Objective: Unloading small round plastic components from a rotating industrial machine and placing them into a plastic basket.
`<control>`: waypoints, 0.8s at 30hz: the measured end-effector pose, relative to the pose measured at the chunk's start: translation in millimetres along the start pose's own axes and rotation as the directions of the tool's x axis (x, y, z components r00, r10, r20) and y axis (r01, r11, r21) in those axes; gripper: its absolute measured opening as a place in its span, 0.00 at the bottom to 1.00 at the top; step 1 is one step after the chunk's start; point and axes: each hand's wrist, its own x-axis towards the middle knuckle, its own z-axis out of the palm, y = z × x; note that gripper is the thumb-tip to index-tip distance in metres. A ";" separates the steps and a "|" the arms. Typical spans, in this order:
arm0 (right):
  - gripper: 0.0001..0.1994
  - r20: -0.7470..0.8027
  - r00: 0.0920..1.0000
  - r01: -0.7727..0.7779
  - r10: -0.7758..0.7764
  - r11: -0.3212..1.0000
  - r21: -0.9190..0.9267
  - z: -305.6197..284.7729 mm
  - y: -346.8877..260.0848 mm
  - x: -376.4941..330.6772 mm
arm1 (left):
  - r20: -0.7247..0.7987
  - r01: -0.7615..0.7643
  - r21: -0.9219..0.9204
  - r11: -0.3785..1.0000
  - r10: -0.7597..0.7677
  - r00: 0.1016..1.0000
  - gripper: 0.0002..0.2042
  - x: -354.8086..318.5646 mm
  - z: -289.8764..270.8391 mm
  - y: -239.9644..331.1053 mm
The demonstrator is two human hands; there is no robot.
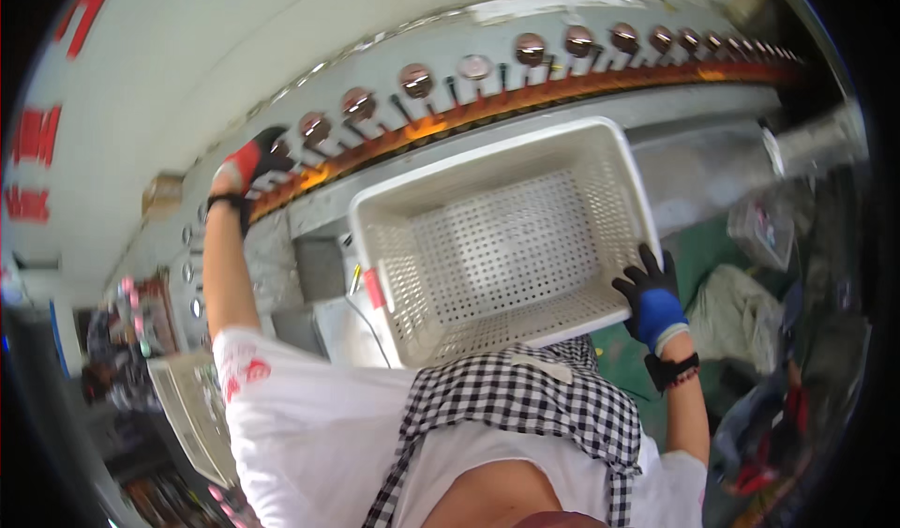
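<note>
My left hand [258,160], in a red and black glove, reaches to the left part of a long row of round, shiny copper-coloured pieces. Its dark fingers close around one round piece [279,149] that they partly cover. More such pieces [416,81] stand upright along the row, each beside dark pegs. In front of me is a white plastic basket [506,333] with a perforated bottom, nothing lying in it. At its right near corner, my right hand [653,301], in a blue and black glove, grips the rim with its fingers spread over the edge.
An orange-lit rail [427,132] runs under the pieces and curves away to the right. A grey ledge [323,211] lies along it. Right of the basket are a clear plastic container [761,233] and a pale cloth [736,317]. A cream crate [192,420] stands at left.
</note>
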 end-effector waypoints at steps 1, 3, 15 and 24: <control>0.28 0.104 0.995 -0.002 -0.006 0.997 0.073 -16.2 -5.8 9.2 | -0.039 -0.189 -0.045 0.981 0.187 0.982 0.33 9.9 -12.2 -43.4; 0.31 0.312 0.950 -0.056 -0.010 0.978 0.201 -45.1 -2.8 16.2 | -0.095 -0.033 -0.432 0.901 -0.009 0.995 0.26 -0.1 7.8 -28.2; 0.32 -0.418 0.908 0.260 -0.019 0.809 0.527 -155.4 -59.0 358.3 | -0.331 -0.769 0.253 0.588 0.799 0.502 0.44 -52.4 109.1 -3.4; 0.16 -0.175 0.984 0.033 -0.013 0.994 0.108 -116.9 -109.5 358.7 | -0.135 -0.391 0.269 0.881 0.436 0.890 0.31 81.5 31.5 11.3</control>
